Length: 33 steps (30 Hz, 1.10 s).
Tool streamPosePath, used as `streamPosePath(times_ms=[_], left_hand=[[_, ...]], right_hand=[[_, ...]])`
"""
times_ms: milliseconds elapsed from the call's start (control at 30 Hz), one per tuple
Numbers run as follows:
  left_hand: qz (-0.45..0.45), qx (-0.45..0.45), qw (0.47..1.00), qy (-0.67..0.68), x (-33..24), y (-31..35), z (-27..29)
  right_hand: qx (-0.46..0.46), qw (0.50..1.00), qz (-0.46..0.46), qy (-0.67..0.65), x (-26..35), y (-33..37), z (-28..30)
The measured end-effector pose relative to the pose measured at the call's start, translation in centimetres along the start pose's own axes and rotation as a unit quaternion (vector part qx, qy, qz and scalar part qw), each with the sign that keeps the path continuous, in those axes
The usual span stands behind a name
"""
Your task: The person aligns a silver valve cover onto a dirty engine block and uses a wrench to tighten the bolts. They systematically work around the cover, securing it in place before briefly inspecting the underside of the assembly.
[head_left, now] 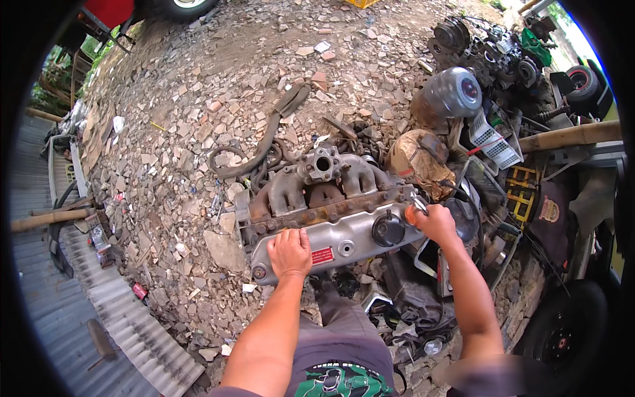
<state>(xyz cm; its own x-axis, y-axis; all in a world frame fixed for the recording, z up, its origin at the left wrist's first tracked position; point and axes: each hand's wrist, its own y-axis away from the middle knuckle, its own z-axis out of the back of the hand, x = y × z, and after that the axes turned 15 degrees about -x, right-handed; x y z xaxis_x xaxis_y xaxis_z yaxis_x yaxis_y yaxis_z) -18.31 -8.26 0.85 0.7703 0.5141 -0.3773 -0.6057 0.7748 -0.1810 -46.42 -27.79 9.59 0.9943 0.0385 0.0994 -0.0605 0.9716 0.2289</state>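
Engine (337,228) crosswise, right end farther.

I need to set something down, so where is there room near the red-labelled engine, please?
Stony ground lies open left, between the corrugated sheets and the engine; right is crowded, with a jug and white crate.

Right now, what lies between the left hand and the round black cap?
The head view shows a red label, then a round metal fitting, on the silver cover.

Grey valve cover (332,239), slanting metal tool (419,202)
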Motion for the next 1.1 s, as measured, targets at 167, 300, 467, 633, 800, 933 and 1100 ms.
streamPosePath(times_ms=[167,300,467,633,800,933,1100], left_hand=[[0.008,0.004,1.0,-0.002,0.1,-0.1,0.1],[0.013,0.024,1.0,-0.015,-0.1,-0.2,0.3],[0.002,0.0,1.0,-0.01,-0.1,0.0,-0.1],[0.014,0.02,1.0,-0.004,-0.1,-0.2,0.2],[0.008,0.009,1.0,-0.007,0.1,-0.2,0.2],[0.009,0.013,1.0,-0.006,-0.3,-0.2,0.0],[0.014,0.007,1.0,-0.011,0.0,0.0,0.0]], right_hand=[[0.041,0.993,0.107,-0.029,-0.7,0.2,2.5],[0.047,0.971,0.231,0.027,-2.2,-0.8,2.3],[0.041,0.971,0.228,0.058,-1.8,-1.6,2.1],[0.067,0.996,0.05,0.021,0.4,-1.3,2.3],[0.045,0.975,0.214,0.032,-0.3,-0.8,3.1],[0.059,0.963,0.241,0.104,-1.5,-1.6,1.8],[0.08,0.991,0.091,0.065,-0.1,-1.6,2.2]])
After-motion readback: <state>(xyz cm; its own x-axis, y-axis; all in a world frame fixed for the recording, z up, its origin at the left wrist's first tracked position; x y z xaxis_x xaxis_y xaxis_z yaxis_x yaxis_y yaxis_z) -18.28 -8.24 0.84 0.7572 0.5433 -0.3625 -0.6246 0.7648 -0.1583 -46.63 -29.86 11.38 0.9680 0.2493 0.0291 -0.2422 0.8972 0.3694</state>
